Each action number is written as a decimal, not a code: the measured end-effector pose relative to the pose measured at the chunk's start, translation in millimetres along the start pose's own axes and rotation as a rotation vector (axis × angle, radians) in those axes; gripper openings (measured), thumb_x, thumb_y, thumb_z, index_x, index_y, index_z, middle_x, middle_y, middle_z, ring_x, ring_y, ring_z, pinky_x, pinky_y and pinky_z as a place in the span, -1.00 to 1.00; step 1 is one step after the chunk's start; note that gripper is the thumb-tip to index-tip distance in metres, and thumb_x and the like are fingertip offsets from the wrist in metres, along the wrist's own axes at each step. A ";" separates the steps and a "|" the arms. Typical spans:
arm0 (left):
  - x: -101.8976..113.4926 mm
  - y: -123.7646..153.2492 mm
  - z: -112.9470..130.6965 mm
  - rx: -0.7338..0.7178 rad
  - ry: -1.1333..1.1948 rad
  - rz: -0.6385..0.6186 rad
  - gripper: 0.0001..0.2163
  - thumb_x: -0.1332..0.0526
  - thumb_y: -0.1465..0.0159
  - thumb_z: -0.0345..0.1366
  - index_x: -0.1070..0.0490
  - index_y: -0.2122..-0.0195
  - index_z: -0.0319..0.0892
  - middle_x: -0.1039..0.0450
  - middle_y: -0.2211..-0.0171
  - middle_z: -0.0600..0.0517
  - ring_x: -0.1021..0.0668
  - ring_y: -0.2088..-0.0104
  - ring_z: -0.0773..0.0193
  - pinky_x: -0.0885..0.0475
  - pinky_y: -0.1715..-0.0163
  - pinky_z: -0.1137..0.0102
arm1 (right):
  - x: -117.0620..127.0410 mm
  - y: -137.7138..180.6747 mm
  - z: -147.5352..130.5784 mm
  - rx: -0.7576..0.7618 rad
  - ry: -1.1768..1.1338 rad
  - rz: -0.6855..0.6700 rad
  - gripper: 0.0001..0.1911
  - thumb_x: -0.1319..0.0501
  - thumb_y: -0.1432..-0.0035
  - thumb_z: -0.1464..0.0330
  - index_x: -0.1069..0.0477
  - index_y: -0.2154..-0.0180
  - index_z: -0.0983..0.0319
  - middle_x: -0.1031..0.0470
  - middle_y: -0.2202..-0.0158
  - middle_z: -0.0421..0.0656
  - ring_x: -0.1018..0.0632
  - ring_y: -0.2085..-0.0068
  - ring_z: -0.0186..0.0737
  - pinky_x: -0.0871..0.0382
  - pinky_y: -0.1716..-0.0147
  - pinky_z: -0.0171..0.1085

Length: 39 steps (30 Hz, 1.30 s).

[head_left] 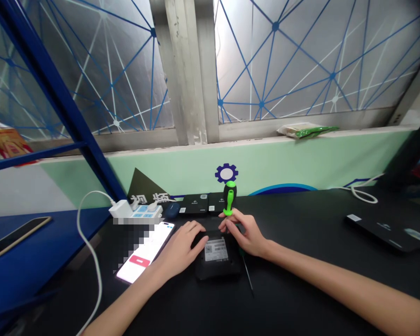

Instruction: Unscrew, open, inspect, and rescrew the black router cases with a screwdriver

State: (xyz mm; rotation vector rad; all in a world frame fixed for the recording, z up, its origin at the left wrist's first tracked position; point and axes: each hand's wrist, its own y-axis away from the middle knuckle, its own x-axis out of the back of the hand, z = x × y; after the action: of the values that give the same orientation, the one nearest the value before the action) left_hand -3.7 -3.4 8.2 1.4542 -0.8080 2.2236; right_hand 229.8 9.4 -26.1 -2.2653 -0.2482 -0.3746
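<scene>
A black box-shaped device (pixel 217 271) with a white printed label (pixel 216 250) lies face down on the black table. My left hand (pixel 183 246) holds its left side, thumb and fingers around the far left corner. In the fingers of my right hand (pixel 247 232), closed round the shaft, a green and black screwdriver (pixel 230 198) stands upright over the device's far edge. Its tip is hidden. Beside the device, on the right, lies a second screwdriver (pixel 248 275), its handle mostly covered by my right hand.
A lit phone (pixel 145 256) lies left of my left hand. Behind it are a white power strip (pixel 145 212) with a charger and cable, a dark blue case (pixel 171 210) and two black boxes (pixel 193 205). Another flat black box (pixel 387 232) sits at right.
</scene>
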 end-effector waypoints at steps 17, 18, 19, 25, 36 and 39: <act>-0.3 -0.1 1.1 0.009 0.004 0.000 -0.78 -0.03 -0.45 -0.15 -0.41 0.10 -0.09 -0.44 0.13 -0.01 -0.50 0.13 0.13 -0.42 0.12 0.27 | -1.5 -0.3 3.7 -0.011 0.032 0.013 -0.85 -0.08 -0.38 0.32 -0.38 0.23 0.19 -0.58 0.41 -0.13 -0.64 0.27 -0.17 -0.53 0.23 -0.25; -0.2 -0.1 1.5 0.008 0.004 0.004 -0.78 -0.04 -0.44 -0.14 -0.41 0.10 -0.09 -0.44 0.13 -0.01 -0.50 0.13 0.13 -0.42 0.12 0.26 | -1.6 -0.6 3.3 -0.014 0.031 0.016 -0.85 -0.09 -0.38 0.31 -0.38 0.23 0.19 -0.58 0.41 -0.14 -0.64 0.30 -0.18 -0.53 0.25 -0.26; -0.2 -0.2 1.6 0.006 0.003 0.007 -0.77 -0.03 -0.44 -0.14 -0.42 0.10 -0.09 -0.45 0.14 -0.01 -0.50 0.13 0.13 -0.42 0.12 0.26 | -1.7 -0.9 3.1 -0.018 0.032 0.022 -0.86 -0.10 -0.37 0.30 -0.38 0.21 0.19 -0.58 0.41 -0.14 -0.64 0.34 -0.20 -0.53 0.28 -0.27; -1.1 -0.3 0.9 0.010 -0.005 0.015 -0.78 -0.04 -0.44 -0.14 -0.41 0.09 -0.09 -0.44 0.13 -0.01 -0.50 0.12 0.12 -0.42 0.11 0.26 | -3.3 -1.1 4.2 -0.031 0.029 0.044 -0.87 -0.13 -0.36 0.29 -0.37 0.18 0.21 -0.58 0.41 -0.14 -0.61 0.42 -0.24 -0.52 0.34 -0.29; -1.8 -0.1 -0.4 0.011 -0.001 0.005 -0.82 -0.05 -0.44 -0.19 -0.40 0.08 -0.08 -0.44 0.11 0.00 -0.49 0.10 0.12 -0.40 0.09 0.25 | -0.4 0.9 2.1 -0.017 0.044 0.012 -0.89 -0.10 -0.36 0.36 -0.37 0.13 0.19 -0.60 0.40 -0.14 -0.64 0.37 -0.19 -0.53 0.26 -0.25; -2.1 -0.1 -0.6 0.012 -0.004 0.006 -0.83 -0.06 -0.44 -0.19 -0.40 0.09 -0.08 -0.44 0.11 0.01 -0.49 0.09 0.12 -0.39 0.06 0.24 | -1.3 0.9 2.7 -0.009 0.043 0.020 -0.89 -0.11 -0.35 0.36 -0.36 0.12 0.19 -0.59 0.40 -0.14 -0.63 0.37 -0.20 -0.53 0.28 -0.26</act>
State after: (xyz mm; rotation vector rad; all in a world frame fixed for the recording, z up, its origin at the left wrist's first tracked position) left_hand -3.2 -3.0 6.1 1.4634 -0.8024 2.2340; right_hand 229.3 10.8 -28.8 -2.2638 -0.2016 -0.4142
